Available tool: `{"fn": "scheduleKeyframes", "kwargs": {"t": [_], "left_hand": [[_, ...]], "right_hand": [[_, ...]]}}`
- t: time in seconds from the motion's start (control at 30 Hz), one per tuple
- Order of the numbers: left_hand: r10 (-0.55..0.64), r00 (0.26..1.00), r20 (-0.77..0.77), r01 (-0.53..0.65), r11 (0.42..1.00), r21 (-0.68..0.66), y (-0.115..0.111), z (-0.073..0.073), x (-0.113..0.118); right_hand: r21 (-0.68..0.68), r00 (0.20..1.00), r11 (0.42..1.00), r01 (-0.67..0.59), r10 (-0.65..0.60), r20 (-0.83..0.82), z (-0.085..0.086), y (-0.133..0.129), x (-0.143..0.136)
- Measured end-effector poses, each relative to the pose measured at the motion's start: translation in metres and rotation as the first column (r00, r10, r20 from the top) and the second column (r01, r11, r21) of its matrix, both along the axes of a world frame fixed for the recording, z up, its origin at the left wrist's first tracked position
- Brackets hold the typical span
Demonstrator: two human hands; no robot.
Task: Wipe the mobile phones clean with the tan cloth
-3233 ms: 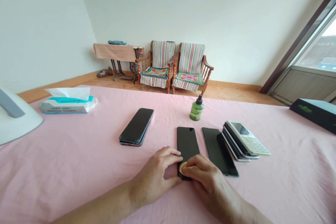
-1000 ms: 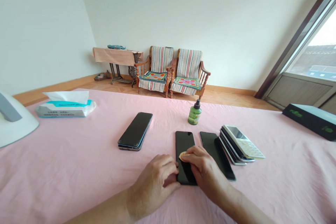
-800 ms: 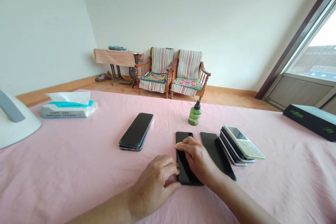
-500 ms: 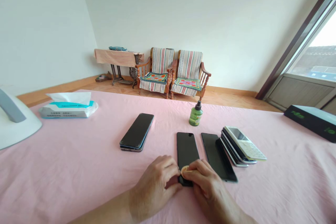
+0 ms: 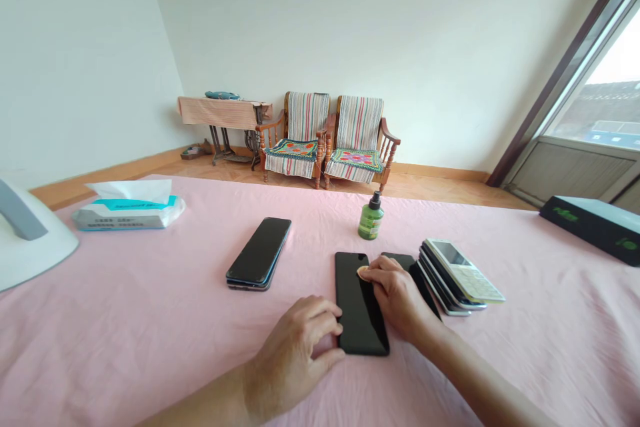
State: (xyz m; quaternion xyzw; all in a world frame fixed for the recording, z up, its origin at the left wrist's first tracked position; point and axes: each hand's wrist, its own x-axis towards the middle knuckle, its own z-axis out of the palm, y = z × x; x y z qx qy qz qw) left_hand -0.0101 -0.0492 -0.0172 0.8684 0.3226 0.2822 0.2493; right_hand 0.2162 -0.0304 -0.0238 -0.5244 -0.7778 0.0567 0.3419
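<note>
Our right hand (image 5: 401,297), fingers pinching a soft cream pad (image 5: 362,273) against the glossy black phone (image 5: 356,310), our left hand (image 5: 297,347), fingers loosely curved, touching its straight edge, wrinkled pink cloth (image 5: 165,333) beneath

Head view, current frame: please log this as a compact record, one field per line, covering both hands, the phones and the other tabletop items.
left hand: fingertips at the left edge of the black phone
right hand: pinching a pale pad at the screen's upper right
black phone: flat, screen up
second phone: right of it, partly hidden by the right hand
left stack: dark-screened phone on top
right stack: white keypad phone on top
green bottle: upright, beyond the phones
tissue pack: far left
dark box: far right
</note>
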Motion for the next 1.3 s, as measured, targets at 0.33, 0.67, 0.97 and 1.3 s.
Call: {"fn": "scheduleKeyframes", "kwargs": {"t": [0.33, 0.67, 0.97, 1.3], "left_hand": [[-0.011, 0.999, 0.036, 0.014, 0.995, -0.099, 0.002, 0.005, 0.002], [-0.053, 0.993, 0.11, 0.069, 0.988, -0.141, 0.004, 0.007, 0.002], [-0.069, 0.993, 0.093, 0.08, 0.989, -0.121, 0.005, 0.004, 0.0], [-0.076, 0.993, 0.086, 0.084, 0.991, -0.102, 0.004, 0.003, 0.0]], "right_hand": [[-0.107, 0.995, 0.99, -0.091, 0.087, -0.045, -0.003, -0.079, -0.012], [-0.137, 0.955, 0.946, -0.293, 0.283, -0.09, 0.009, -0.071, -0.039], [-0.213, 0.957, 0.933, -0.289, 0.284, -0.054, 0.011, -0.074, -0.018], [-0.167, 0.961, 0.951, -0.259, 0.271, 0.055, 0.011, -0.079, -0.028]]}}
